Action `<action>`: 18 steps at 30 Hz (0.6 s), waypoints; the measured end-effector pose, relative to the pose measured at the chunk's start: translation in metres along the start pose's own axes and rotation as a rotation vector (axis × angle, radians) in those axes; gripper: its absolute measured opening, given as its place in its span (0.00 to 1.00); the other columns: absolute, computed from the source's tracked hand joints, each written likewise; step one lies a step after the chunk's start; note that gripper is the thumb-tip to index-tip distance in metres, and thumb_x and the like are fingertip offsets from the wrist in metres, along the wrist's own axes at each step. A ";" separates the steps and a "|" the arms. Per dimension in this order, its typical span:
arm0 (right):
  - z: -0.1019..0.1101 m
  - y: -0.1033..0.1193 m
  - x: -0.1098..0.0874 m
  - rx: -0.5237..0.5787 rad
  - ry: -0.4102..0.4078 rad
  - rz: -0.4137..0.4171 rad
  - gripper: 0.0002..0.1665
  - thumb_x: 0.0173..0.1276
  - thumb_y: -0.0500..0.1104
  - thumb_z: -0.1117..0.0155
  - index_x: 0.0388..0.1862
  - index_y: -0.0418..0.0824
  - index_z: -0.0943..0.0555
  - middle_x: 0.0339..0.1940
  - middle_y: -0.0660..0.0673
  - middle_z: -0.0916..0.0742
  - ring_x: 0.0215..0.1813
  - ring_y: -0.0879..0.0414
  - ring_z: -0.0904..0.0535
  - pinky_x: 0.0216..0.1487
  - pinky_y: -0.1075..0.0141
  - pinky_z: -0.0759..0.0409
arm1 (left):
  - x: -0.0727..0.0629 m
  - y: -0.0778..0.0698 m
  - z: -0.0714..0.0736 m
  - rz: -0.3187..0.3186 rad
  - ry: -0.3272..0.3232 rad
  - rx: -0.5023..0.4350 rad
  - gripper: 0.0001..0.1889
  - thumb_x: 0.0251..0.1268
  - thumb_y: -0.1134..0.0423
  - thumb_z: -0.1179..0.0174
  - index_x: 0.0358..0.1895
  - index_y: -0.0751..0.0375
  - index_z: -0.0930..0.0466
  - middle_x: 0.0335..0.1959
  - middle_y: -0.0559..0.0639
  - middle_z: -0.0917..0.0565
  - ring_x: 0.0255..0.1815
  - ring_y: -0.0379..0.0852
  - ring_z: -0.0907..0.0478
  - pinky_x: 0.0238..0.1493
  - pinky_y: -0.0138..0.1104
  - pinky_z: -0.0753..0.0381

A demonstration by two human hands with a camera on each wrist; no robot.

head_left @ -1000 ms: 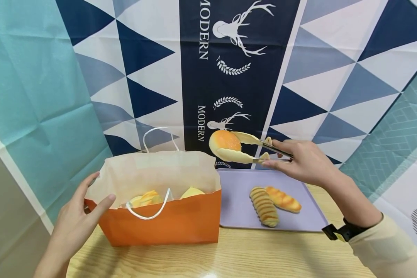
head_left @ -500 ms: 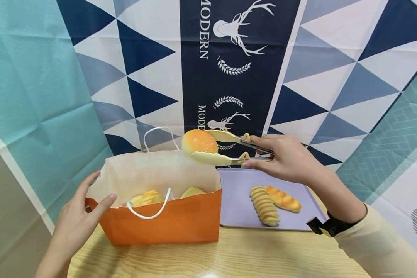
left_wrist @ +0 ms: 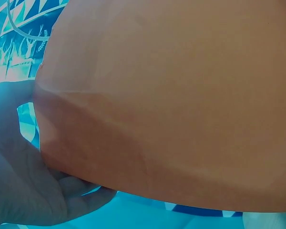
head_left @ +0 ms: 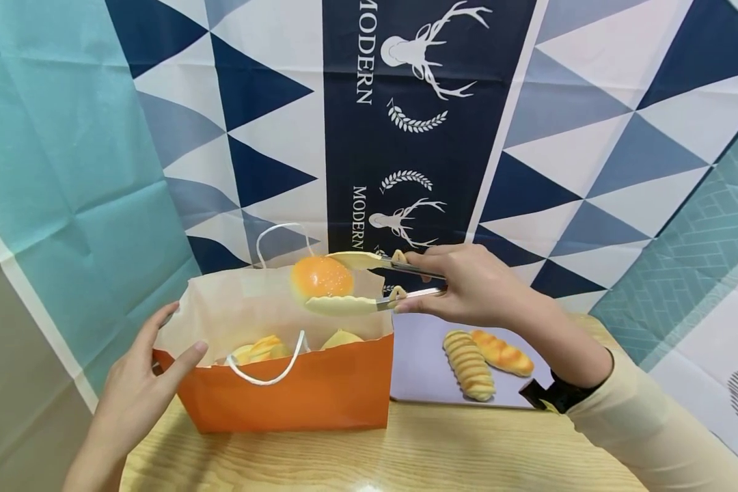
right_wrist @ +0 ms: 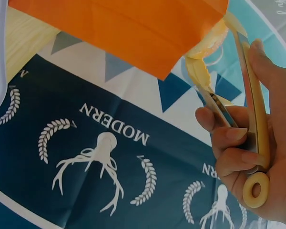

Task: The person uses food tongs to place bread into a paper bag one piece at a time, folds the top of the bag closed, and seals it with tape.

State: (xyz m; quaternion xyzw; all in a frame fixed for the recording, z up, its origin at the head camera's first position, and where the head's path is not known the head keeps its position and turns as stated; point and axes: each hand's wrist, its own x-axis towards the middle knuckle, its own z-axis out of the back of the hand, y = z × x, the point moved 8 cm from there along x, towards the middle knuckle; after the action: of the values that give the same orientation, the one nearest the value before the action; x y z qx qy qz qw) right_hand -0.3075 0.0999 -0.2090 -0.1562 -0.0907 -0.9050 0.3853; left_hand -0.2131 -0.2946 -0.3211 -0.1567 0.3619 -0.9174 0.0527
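Note:
An orange paper bag (head_left: 295,400) with a pale inside and white cord handles stands upright on the table, its top wide apart. My left hand (head_left: 138,383) holds its left end, thumb at the front rim and fingers toward the back. In the left wrist view, fingers (left_wrist: 86,200) bend along the bag's edge. My right hand (head_left: 467,283) grips metal tongs (head_left: 415,268) with cream scalloped tips. Between the tips is a round bun (head_left: 322,277), golden on top with pale specks, over the bag's opening. A yellow twisted bread (head_left: 261,350) and another yellow piece (head_left: 341,338) show inside the bag.
Right of the bag, a lilac tray (head_left: 418,372) bears a ridged long bread (head_left: 469,365) and a golden loaf (head_left: 503,353) side by side. The wooden table (head_left: 369,458) runs along the front. A patterned cloth (head_left: 270,123) hangs behind.
My right hand has moved left with the tongs and bun, from above the tray to over the bag, a little lower now. The left hand keeps its place on the bag.

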 end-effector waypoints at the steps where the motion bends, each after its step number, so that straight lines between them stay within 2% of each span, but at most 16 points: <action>1: -0.001 0.002 0.001 0.004 -0.001 0.013 0.49 0.65 0.76 0.31 0.73 0.44 0.19 0.51 0.48 0.10 0.26 0.64 0.26 0.32 0.62 0.21 | 0.000 0.000 0.000 0.000 0.000 -0.001 0.44 0.77 0.38 0.40 0.87 0.45 0.50 0.28 0.54 0.25 0.31 0.49 0.28 0.28 0.37 0.30; 4: -0.005 0.006 0.005 0.017 0.000 0.049 0.49 0.64 0.76 0.30 0.71 0.43 0.18 0.52 0.49 0.09 0.30 0.65 0.23 0.35 0.61 0.19 | 0.000 0.000 0.001 0.001 -0.001 -0.002 0.44 0.77 0.38 0.40 0.87 0.45 0.49 0.28 0.54 0.25 0.31 0.49 0.28 0.28 0.37 0.30; 5: -0.007 0.007 0.006 0.015 0.000 0.058 0.50 0.63 0.76 0.30 0.71 0.43 0.18 0.55 0.48 0.10 0.33 0.64 0.20 0.37 0.61 0.17 | 0.000 0.000 0.001 0.000 -0.001 -0.002 0.44 0.77 0.38 0.40 0.87 0.44 0.49 0.28 0.54 0.25 0.31 0.49 0.28 0.28 0.37 0.30; 9: -0.013 0.010 0.011 0.013 0.024 0.073 0.50 0.62 0.79 0.32 0.70 0.45 0.17 0.54 0.51 0.09 0.41 0.62 0.16 0.40 0.61 0.16 | -0.001 0.000 0.000 0.001 -0.003 -0.003 0.44 0.76 0.38 0.40 0.87 0.44 0.49 0.28 0.54 0.25 0.31 0.49 0.28 0.28 0.37 0.30; 16: -0.022 0.016 0.016 0.004 0.054 0.086 0.51 0.61 0.81 0.33 0.68 0.44 0.15 0.40 0.56 0.12 0.35 0.63 0.20 0.35 0.64 0.20 | -0.001 0.000 0.000 -0.003 -0.006 -0.006 0.43 0.76 0.38 0.39 0.87 0.43 0.49 0.28 0.54 0.25 0.30 0.48 0.28 0.28 0.37 0.30; 18: -0.023 0.017 0.017 0.000 0.060 0.080 0.53 0.61 0.82 0.34 0.68 0.44 0.15 0.40 0.57 0.13 0.34 0.63 0.22 0.35 0.64 0.22 | -0.001 0.000 0.001 -0.007 -0.007 -0.008 0.43 0.76 0.38 0.39 0.87 0.43 0.49 0.28 0.54 0.25 0.30 0.48 0.28 0.28 0.37 0.30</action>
State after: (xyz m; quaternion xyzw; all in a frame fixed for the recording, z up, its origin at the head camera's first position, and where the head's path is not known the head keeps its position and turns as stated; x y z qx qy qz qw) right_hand -0.3110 0.0702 -0.2239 -0.1324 -0.0729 -0.8932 0.4236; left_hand -0.2118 -0.2945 -0.3207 -0.1612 0.3650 -0.9156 0.0500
